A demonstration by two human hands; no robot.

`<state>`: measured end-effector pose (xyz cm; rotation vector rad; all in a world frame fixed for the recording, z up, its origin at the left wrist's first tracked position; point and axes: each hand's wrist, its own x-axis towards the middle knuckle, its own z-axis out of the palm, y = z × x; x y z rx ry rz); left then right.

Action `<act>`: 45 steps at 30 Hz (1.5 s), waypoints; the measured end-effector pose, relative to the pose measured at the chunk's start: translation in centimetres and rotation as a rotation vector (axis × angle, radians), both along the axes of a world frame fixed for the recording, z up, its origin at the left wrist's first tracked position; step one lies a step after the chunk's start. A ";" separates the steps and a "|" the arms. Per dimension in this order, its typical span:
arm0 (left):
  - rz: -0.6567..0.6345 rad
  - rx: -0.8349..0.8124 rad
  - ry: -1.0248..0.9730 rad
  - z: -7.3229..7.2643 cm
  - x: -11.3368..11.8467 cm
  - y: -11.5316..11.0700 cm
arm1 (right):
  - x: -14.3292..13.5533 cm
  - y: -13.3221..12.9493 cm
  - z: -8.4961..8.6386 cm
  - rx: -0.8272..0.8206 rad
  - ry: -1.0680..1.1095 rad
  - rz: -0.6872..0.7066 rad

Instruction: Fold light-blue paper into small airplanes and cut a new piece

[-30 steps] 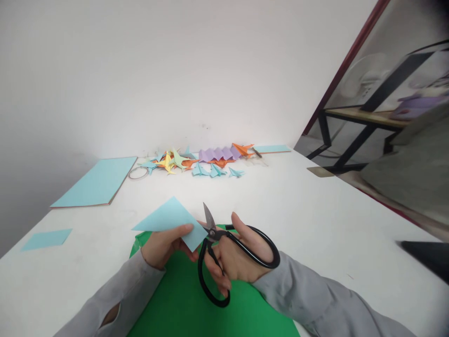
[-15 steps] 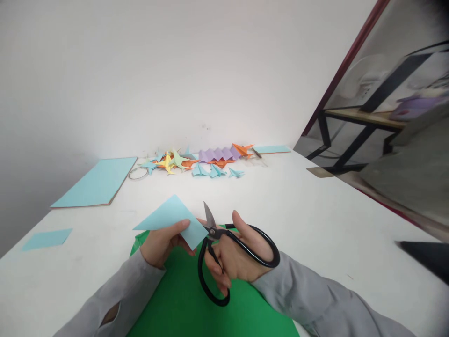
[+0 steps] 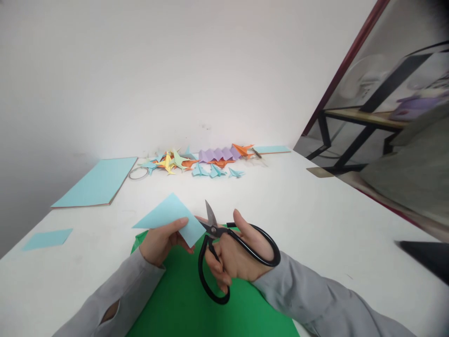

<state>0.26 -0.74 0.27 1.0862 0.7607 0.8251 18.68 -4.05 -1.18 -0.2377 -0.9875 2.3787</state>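
Between thumb and fingers, my left hand (image 3: 167, 238) pinches a light-blue folded paper (image 3: 170, 213), roughly a triangle with its tip pointing up. My right hand (image 3: 236, 252) has its fingers through the big black loops of a pair of scissors (image 3: 214, 230). The scissor blades are spread apart and point up and left. Their lower blade lies right at the paper's right corner; whether it touches the paper I cannot tell. Both hands hover over a green sheet (image 3: 210, 313) at the table's front edge.
On the white table (image 3: 298, 210), a stack of light-blue paper (image 3: 94, 185) lies at the left, with a small blue strip (image 3: 48, 239) nearer. Folded paper pieces (image 3: 171, 161), a purple pleated paper (image 3: 218, 154) and a tape roll (image 3: 139, 173) lie along the wall. A metal-framed shelf (image 3: 365, 117) stands right.
The paper in my left hand has shifted slightly left and up. The scissors stay spread in my right hand, their blades barely moved.
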 end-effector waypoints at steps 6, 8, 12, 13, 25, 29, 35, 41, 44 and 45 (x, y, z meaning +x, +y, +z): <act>-0.004 -0.050 0.031 0.1 0.3 -0.2 | 0.0 0.0 -0.1 -0.023 -0.003 0.023; -0.012 -0.051 0.035 0.1 0.3 -0.2 | 0.0 -0.1 -0.1 -0.033 -0.004 0.012; 0.020 -0.031 0.031 0.0 0.3 -0.2 | 0.1 -0.1 -0.2 -0.039 0.021 0.011; 0.035 -0.018 0.028 -0.1 0.3 -0.2 | 0.1 0.0 -0.3 -0.037 0.023 0.013; 0.016 -0.045 0.077 -0.3 0.2 -0.2 | -0.1 -0.3 -0.3 -0.008 -0.016 -0.003; 0.013 -0.036 0.060 -0.5 0.3 -0.3 | -0.2 -0.2 -0.4 0.003 -0.036 -0.012; 0.102 -0.009 0.054 -0.2 0.6 -0.6 | -0.1 -0.2 -0.5 -0.012 -0.047 -0.015; 0.101 0.008 0.071 -0.4 0.4 -0.6 | -0.1 -0.4 -0.4 -0.040 -0.057 -0.010; 0.108 0.017 0.078 -0.4 0.4 -0.7 | -0.2 -0.4 -0.3 -0.037 -0.040 -0.008; 0.115 0.015 0.082 -0.4 0.5 -0.7 | -0.2 -0.4 -0.3 -0.036 -0.040 -0.010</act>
